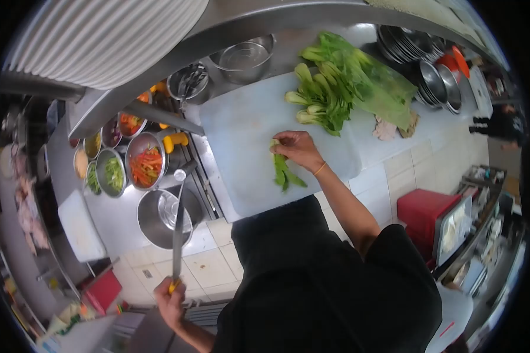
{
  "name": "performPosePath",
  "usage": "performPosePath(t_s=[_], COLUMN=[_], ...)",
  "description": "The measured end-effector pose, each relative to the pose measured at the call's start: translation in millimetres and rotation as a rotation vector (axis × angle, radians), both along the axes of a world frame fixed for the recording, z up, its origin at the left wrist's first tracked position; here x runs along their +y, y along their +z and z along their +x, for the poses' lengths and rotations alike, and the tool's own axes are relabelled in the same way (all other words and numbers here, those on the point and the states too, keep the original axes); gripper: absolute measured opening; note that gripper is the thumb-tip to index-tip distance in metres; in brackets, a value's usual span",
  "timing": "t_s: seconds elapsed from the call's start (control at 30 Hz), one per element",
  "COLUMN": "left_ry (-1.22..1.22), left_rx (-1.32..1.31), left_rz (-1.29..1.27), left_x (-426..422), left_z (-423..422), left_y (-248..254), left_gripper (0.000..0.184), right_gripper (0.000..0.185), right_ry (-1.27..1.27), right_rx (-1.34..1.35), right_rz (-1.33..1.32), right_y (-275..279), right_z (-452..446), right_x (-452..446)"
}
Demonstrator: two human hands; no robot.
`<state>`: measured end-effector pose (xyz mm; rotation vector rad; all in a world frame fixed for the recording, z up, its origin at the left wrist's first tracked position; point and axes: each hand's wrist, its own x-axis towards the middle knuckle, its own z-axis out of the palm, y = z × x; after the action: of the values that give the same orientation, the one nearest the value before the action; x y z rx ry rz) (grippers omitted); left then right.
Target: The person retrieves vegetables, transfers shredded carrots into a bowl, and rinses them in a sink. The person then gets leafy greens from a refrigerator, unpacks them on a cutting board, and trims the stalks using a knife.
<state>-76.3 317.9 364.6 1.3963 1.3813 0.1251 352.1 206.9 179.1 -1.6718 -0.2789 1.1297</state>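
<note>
My left hand (171, 303) is closed on the yellow handle of a knife (178, 241). Its long blade points away from me, over a steel pot (147, 220) at the counter's edge. Over the white cutting board (235, 159), my right hand (300, 150) pinches a small piece of bok choy (282, 170) by its pale stem end, leaves toward me. Whether that piece rests on the board I cannot tell. A heap of bok choy (321, 94) lies at the board's far right, partly on a green plastic bag (388, 94).
Left of the board stand bowls with cut peppers (145, 166) and chopped greens (113, 172). Steel bowls (244, 59) stand behind it, with stacked bowls (433, 85) at far right. Stacked plates (100, 35) sit on a shelf above. A red container (424, 215) stands at right.
</note>
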Motion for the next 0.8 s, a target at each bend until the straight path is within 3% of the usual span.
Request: performPosePath(t_s=[0.1, 0.13, 0.23, 0.37, 0.43, 0.5, 0.63, 0.8], left_ry=[0.102, 0.114, 0.130, 0.145, -0.022, -0.104, -0.174, -0.259], left_rx=[-0.057, -0.054, -0.044, -0.066, 0.050, 0.039, 0.140, 0.204], left_rz=[-0.155, -0.166, -0.229, -0.329, -0.248, -0.006, 0.049, 0.056], left_x=[-30.5, -38.3, -58.0, -77.2, -79.1, -84.0, -80.4, -80.2], left_z=[34.7, 46.9, 76.0, 113.9, 119.5, 118.7, 124.3, 135.9], left_y=[-19.0, -28.0, -59.5, -88.3, -102.4, -125.7, -127.5, -108.5], left_gripper=[0.020, 0.022, 0.031, 0.047, 0.058, 0.061, 0.061, 0.055], right_gripper=[0.030, 0.030, 0.034, 0.031, 0.029, 0.028, 0.023, 0.018], right_ry=[-0.001, 0.058, 0.249, 0.190, 0.092, 0.069, -0.063, -0.046], right_rx=[0.265, 0.201, -0.794, -0.652, -0.521, -0.512, -0.501, -0.560], right_rz=[0.421, 0.393, 0.355, 0.310, 0.322, 0.362, 0.379, 0.378], right_y=[0.3, -2.0, -45.2, -28.8, -27.2, -33.5, -31.0, -37.1], right_z=[-8.2, -9.8, -12.4, -16.4, -23.3, -29.6, -41.6, -41.4], right_x=[21.0, 28.7, 40.3, 39.2, 37.4, 35.4, 39.3, 38.7])
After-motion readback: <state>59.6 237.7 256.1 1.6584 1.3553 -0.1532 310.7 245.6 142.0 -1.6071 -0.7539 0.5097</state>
